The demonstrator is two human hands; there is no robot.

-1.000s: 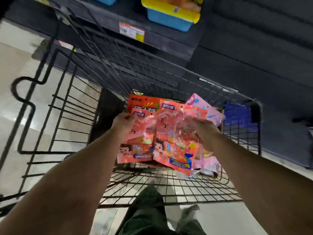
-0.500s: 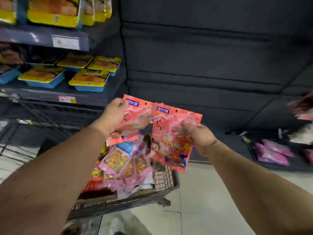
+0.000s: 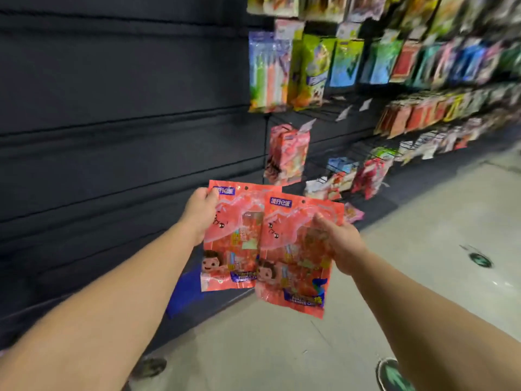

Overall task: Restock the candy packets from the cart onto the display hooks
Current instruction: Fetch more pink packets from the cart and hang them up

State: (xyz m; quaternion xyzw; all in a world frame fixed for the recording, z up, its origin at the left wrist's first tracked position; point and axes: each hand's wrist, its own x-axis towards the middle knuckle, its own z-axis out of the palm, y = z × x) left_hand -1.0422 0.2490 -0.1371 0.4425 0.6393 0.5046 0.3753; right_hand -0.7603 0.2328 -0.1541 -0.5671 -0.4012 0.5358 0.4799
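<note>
Two red candy packets are being carried in front of the display rack (image 3: 394, 114), where many other packets are hanging in rows; the picture is blurred there, so I cannot see the single hooks. The matching red packets on the rack (image 3: 287, 153) are hanging just beyond and above the ones in the hands. The left packet (image 3: 234, 241) and the right packet (image 3: 296, 258) are both standing upright, with the long axis running top to bottom, the printed faces looking toward the person and the small hanging holes at the top. The right one is overlapping the edge of the left one. They seem light, thin and floppy, with a smooth glossy film that could be slipping between fingers, so I judge it better to take them near the stiff top seal beside the hole. The left hand (image 3: 201, 213) is pinching the upper left corner of its packet. The right hand (image 3: 338, 241) is gripping the right edge of its packet.
</note>
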